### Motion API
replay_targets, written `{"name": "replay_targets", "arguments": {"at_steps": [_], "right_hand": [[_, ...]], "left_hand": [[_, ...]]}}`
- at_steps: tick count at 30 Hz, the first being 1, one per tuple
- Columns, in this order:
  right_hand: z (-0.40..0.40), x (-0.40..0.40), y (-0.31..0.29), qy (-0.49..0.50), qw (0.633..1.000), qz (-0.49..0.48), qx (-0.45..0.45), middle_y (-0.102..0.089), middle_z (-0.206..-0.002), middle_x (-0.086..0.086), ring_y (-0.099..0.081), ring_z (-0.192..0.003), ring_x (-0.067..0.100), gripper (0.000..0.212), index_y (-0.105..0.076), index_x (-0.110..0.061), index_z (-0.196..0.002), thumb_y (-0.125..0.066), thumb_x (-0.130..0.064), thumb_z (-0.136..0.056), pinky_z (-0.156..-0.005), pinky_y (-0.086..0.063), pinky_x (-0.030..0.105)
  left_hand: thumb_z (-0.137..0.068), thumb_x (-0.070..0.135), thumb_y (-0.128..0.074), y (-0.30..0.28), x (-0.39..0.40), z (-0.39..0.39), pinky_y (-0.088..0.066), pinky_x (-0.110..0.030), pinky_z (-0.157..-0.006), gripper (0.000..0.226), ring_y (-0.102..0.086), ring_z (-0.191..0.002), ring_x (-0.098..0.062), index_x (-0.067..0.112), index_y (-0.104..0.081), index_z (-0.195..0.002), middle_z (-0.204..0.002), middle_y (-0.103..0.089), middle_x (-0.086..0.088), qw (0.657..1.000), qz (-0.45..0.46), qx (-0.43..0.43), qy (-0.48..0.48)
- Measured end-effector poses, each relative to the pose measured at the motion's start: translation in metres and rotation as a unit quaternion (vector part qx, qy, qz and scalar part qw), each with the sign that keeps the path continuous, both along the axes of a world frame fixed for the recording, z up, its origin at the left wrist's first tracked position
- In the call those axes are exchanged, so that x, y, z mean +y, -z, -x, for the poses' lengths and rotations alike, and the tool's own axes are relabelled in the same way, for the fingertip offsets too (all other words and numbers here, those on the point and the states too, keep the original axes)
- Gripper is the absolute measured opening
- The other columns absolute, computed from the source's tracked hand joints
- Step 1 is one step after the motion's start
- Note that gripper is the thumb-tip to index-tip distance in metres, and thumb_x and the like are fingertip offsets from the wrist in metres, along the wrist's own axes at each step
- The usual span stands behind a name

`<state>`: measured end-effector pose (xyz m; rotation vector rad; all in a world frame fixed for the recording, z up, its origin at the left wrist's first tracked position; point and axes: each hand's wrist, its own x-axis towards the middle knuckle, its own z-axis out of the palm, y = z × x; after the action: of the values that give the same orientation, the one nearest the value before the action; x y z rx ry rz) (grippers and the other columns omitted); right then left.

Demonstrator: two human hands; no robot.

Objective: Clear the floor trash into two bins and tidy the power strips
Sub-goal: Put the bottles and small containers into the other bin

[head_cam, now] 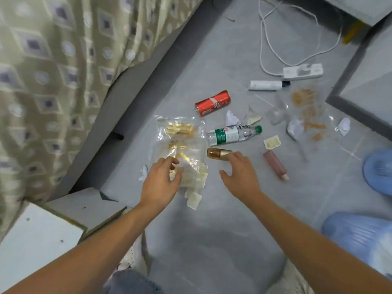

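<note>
A: Logging the step. The person is crouching over the floor and working on the trash, not the power strips yet. The left hand is pressing down on the clear plastic wrapper lying toward the bed-side edge of the floor; fingers are curling onto the film, though I cannot tell whether they are actually closed on it.

B: And the right hand?

A: Fingers are spread apart, holding nothing, with the tips touching or just short of the small gold bottle beside the wrapper.

B: What is remaining?

A: Nearly everything, by my reading. The red can, the water bottle, the pink tube, crumpled paper scraps and small sauce packets are all lying loose mid-floor. The white power strip is sitting near the far edge, its cord looping untidily (no bin is showing in this view).

B: Next move?

A: Probably closing the right hand around the gold bottle while bunching the wrapper with the left; the film looks slippery and holds loose packets, so gathering its edges first should be keeping them from spilling.
</note>
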<state>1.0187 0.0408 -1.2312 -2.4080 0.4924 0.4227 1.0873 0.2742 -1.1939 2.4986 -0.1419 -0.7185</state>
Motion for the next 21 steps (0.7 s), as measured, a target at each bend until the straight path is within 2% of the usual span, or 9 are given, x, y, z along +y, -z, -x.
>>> {"name": "replay_targets", "arguments": {"at_steps": [4, 10, 13, 17, 21], "right_hand": [[-0.027, 0.000, 0.061, -0.012, 0.998, 0.050, 0.042, -0.055, -0.126, 0.005, -0.049, -0.115, 0.030, 0.043, -0.060, -0.017, -0.128, -0.071, -0.018, -0.087, -0.084, -0.052, 0.041], [-0.034, -0.009, 0.123, -0.037, 0.992, 0.106, 0.061, -0.054, -0.126, 0.005, -0.048, -0.113, 0.031, 0.043, -0.056, -0.019, -0.128, -0.069, -0.020, -0.087, -0.080, -0.052, 0.042], [-0.026, -0.015, 0.140, -0.019, 0.993, 0.105, 0.044, -0.051, -0.122, 0.007, -0.047, -0.109, 0.032, 0.041, -0.055, -0.016, -0.127, -0.065, -0.017, -0.087, -0.075, -0.052, 0.045], [-0.011, -0.028, 0.153, -0.003, 0.996, 0.072, 0.046, -0.051, -0.128, 0.008, -0.047, -0.114, 0.031, 0.051, -0.050, -0.017, -0.134, -0.065, -0.013, -0.085, -0.083, -0.052, 0.048], [0.004, -0.043, 0.148, 0.043, 0.999, 0.006, 0.030, -0.052, -0.127, 0.009, -0.053, -0.114, 0.033, 0.048, -0.054, -0.015, -0.128, -0.066, -0.011, -0.082, -0.087, -0.051, 0.048]], "left_hand": [[-0.095, 0.031, -0.061, 0.053, -0.006, -0.047, -0.050, -0.036, -0.087, 0.033, -0.054, -0.116, -0.019, 0.027, -0.058, -0.128, -0.123, -0.059, 0.005, 0.999, -0.004, -0.006, 0.053], [-0.094, 0.040, -0.064, 0.113, -0.115, -0.108, -0.046, -0.044, -0.102, 0.051, -0.045, -0.129, -0.023, 0.023, -0.051, -0.140, -0.136, -0.054, 0.000, 0.975, 0.030, -0.083, 0.205], [-0.091, 0.046, -0.066, 0.131, -0.178, -0.111, -0.045, -0.046, -0.099, 0.059, -0.045, -0.126, -0.028, 0.021, -0.050, -0.141, -0.133, -0.052, -0.004, 0.947, 0.027, -0.113, 0.298], [-0.086, 0.053, -0.068, 0.151, -0.238, -0.092, -0.043, -0.043, -0.089, 0.063, -0.045, -0.120, -0.029, 0.016, -0.051, -0.135, -0.127, -0.048, -0.007, 0.913, -0.024, -0.134, 0.384], [-0.084, 0.037, -0.071, 0.163, -0.266, -0.077, -0.042, -0.044, -0.088, 0.055, -0.042, -0.119, -0.032, 0.014, -0.050, -0.129, -0.129, -0.043, -0.011, 0.892, -0.116, -0.173, 0.401]]}}
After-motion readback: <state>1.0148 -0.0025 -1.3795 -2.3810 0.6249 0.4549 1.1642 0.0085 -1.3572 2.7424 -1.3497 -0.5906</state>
